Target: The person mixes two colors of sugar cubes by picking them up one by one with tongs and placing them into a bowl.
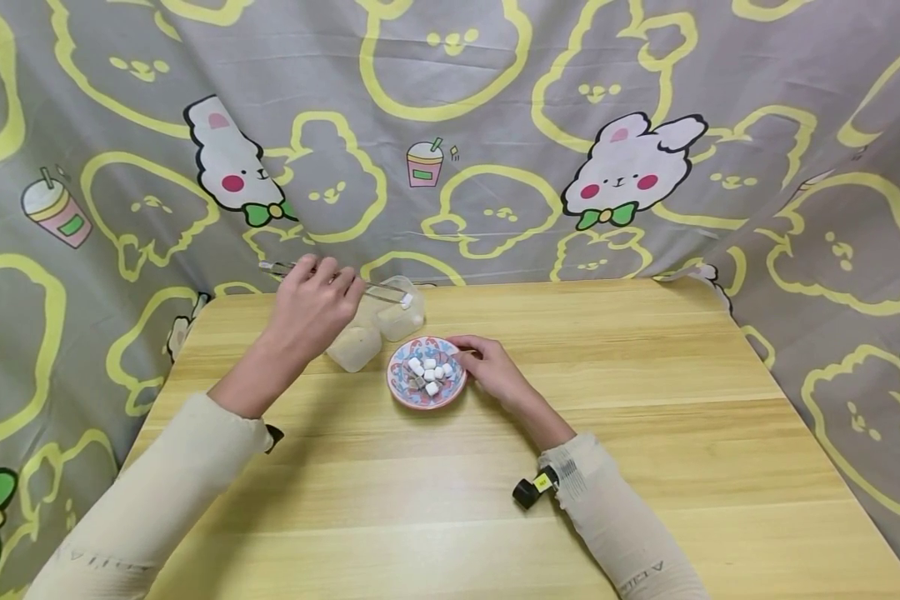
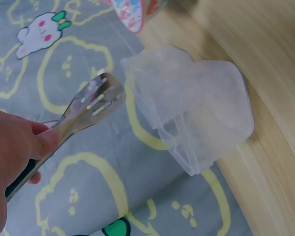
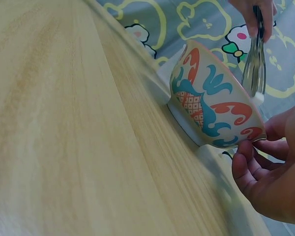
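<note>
My left hand [image 1: 317, 296] grips metal tongs [image 1: 381, 291] from above. Between their tips is a small white cube-like piece [image 1: 407, 301], over the clear plastic container [image 1: 400, 327]. In the left wrist view, the slotted end of the tongs [image 2: 99, 101] points toward the container [image 2: 211, 118]. My right hand [image 1: 495, 375] pinches the right rim of a patterned bowl [image 1: 399, 377], thumb above and fingers below in the right wrist view. Several similar white pieces [image 1: 430, 375] lie in the bowl. Its outside [image 3: 201, 98] bears blue and orange motifs.
A second clear plastic part [image 1: 355, 348] sits left of the bowl, beside the container. All stand on a wooden table [image 1: 495, 517]. A grey curtain [image 1: 480, 100] with yellow outlines and rabbits hangs along the back and sides. Each sleeve carries a dark wrist device.
</note>
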Demonstrator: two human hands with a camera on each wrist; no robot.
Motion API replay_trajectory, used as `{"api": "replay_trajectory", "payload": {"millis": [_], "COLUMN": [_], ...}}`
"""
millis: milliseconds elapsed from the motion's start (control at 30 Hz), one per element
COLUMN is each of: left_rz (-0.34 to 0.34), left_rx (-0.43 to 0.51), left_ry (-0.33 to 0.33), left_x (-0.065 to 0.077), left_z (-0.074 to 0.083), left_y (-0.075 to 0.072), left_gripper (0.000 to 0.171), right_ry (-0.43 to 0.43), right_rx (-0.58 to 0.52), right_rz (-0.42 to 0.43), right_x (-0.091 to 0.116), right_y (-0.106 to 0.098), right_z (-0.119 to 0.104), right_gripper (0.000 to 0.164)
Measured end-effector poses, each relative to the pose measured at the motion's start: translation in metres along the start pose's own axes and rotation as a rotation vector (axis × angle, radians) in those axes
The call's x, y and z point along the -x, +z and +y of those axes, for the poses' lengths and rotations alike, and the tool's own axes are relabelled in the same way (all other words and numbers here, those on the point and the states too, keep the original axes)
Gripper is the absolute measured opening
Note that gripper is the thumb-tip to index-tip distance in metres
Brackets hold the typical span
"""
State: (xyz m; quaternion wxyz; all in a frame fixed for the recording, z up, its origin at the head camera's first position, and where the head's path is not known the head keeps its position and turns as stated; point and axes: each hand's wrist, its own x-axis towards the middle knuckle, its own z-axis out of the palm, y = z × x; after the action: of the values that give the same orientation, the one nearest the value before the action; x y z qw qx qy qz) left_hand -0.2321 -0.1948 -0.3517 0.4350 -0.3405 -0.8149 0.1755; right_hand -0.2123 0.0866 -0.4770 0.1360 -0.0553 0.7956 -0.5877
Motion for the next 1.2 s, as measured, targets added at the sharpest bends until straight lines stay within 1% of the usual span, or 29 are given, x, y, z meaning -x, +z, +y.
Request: {"api": "replay_trajectory", "payload": {"millis": [167,300,467,633,867,1100,1200], "left_rz": [0.045,0.072,0.058,0.043,0.052,0.010,0.009], "left_rx": [0.032,0.048,0.075,0.097,0.098,0.097,0.089], "left_ry": [-0.029,-0.025,-0.014,-0.004,0.038,0.080,0.106], "left_x": [0.006,0.012,0.021,0.030,0.040,0.048,0.051], "left_z": [0.002,0.007,0.015,0.025,0.037,0.045,0.047], "left_y": [-0.013,-0.023,-0.033,-0.039,-0.043,-0.047,-0.048], "left_gripper": [0.022,0.019,0.020,0.021,0.020,0.022,0.023], "right_ry": [-0.003,-0.006,-0.006,-0.008,-0.010,-0.024,-0.027], "right_rx": [-0.002,-0.003,-0.014,-0.023,-0.015,0.003,0.003], "right_rz": [0.001,0.002,0.001,0.001,0.008,0.013,0.008], "right_x": [0.000,0.000,-0.001,-0.001,-0.001,-0.002,-0.002], "right_y": [0.000,0.000,0.001,0.001,0.000,-0.001,0.000], "right_z": [0.000,0.002,0.002,0.002,0.001,0.003,0.004], "right_gripper": [0.036,0.037,0.036,0.037,0.036,0.037,0.037]}}
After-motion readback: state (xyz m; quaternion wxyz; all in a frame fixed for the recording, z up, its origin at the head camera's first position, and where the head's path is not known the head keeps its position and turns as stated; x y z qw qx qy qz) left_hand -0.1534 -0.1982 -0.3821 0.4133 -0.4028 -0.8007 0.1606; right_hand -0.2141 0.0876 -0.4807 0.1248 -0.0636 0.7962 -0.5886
